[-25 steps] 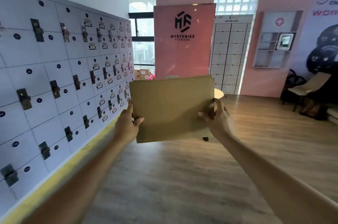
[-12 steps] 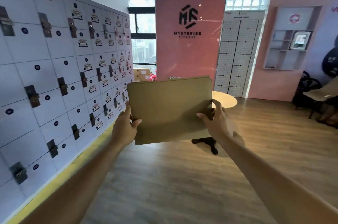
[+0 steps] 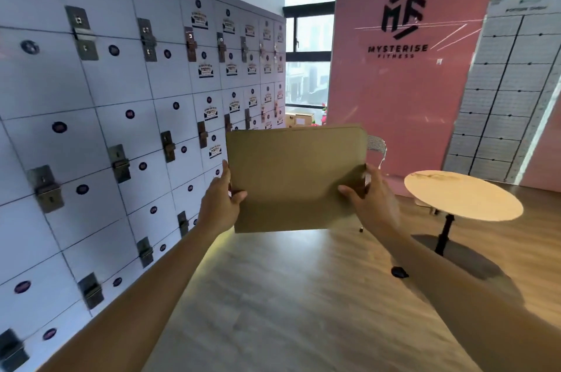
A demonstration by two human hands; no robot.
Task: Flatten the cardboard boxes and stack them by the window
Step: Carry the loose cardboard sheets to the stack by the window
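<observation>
A flattened brown cardboard box [image 3: 296, 177] is held upright in front of me at chest height. My left hand [image 3: 220, 204] grips its left edge, thumb on the near face. My right hand [image 3: 372, 200] grips its right edge the same way. Straight ahead, the window [image 3: 309, 68] shows between the locker wall and the pink panel. More cardboard boxes [image 3: 299, 119] sit at the foot of the window, partly hidden behind the held cardboard.
A wall of white lockers [image 3: 121, 129] runs along the left. A pink branded panel [image 3: 403, 74] stands ahead on the right. A round white table [image 3: 461, 195] on a black stem stands to the right, a chair [image 3: 378, 147] behind it. The wood floor [image 3: 288, 295] stretches toward the window.
I have moved forward along the lockers toward the window. The round table has come fully into view on the right. Both hands hold the cardboard as before.
</observation>
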